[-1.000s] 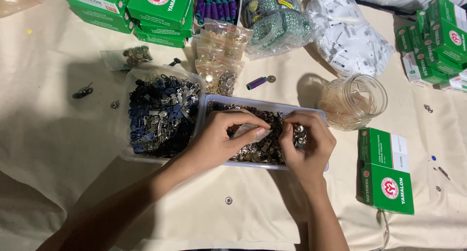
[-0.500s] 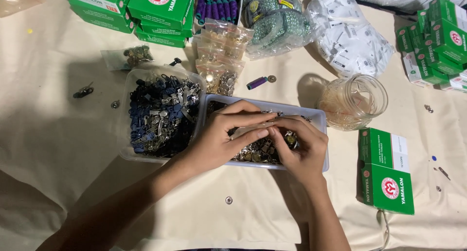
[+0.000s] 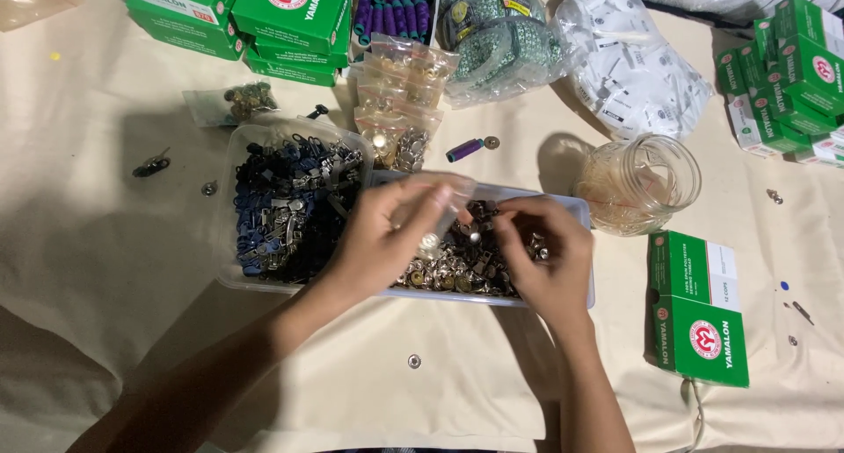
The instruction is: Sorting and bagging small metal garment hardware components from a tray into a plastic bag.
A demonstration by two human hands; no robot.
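A shallow clear tray (image 3: 582, 214) full of small metal snap buttons and sliders sits in the middle of the cloth-covered table. My left hand (image 3: 382, 235) hovers over its left half and pinches a small clear plastic bag (image 3: 444, 205) that blurs with motion. My right hand (image 3: 547, 255) rests over the tray's right half, fingers curled into the metal pieces, thumb and forefinger together near the bag's mouth. To the left stands a second clear tub (image 3: 230, 163) holding dark blue and silver zipper pulls.
A clear glass jar (image 3: 642, 185) stands right of the tray, a green box (image 3: 699, 308) below it. More green boxes (image 3: 281, 14) line the back and right edge. Small bags of metal parts (image 3: 400, 97), a bag of white tags (image 3: 629, 62) and loose snaps (image 3: 413, 361) lie around.
My left hand lifted from pressing in the tray and now holds the small clear bag up over it. My right hand slid slightly right and stays in the metal pieces.
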